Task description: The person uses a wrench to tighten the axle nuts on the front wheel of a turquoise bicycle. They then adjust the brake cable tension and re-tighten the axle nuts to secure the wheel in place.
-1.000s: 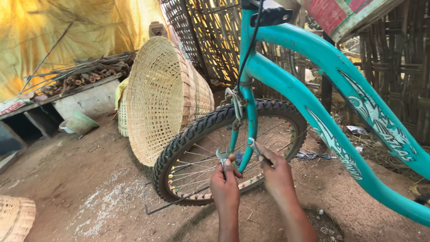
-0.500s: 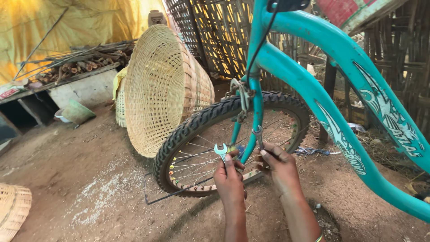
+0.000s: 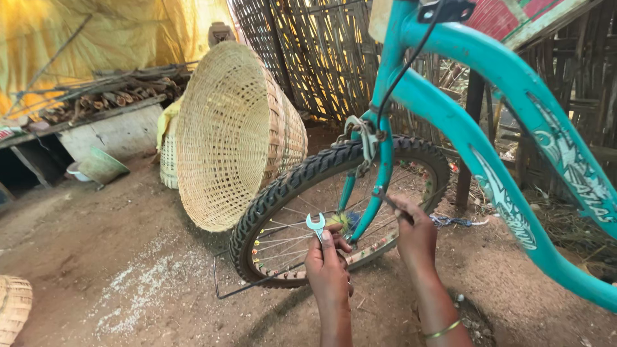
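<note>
Two hands worked at the hub of the front wheel (image 3: 334,205) in the head view, one on either side of the teal fork (image 3: 376,193) — likely so that one tool could brace the axle nut while the other turned it. The left hand (image 3: 328,263) had its fingers (image 3: 331,241) curled tight round the shank of a small silver spanner (image 3: 315,225), whose open jaw end stuck up just above the knuckles, close beside the hub. The right hand (image 3: 416,234) was closed on a darker, slimmer tool (image 3: 389,200) that angled up-left toward the fork leg; whether its tip actually sat on the nut could not be told, since the fork and spokes hid it. A thin bangle (image 3: 443,330) circled that wrist.

The bike (image 3: 488,96) stood upright on the dirt floor (image 3: 128,283), its wheel seemingly on the ground, with the frame rising to the right. Behind the wheel a big woven basket (image 3: 231,135) lay on its side, mouth toward the camera — touching or just beside the tyre. Another basket's rim (image 3: 13,315) showed at the lower left, well apart.
</note>
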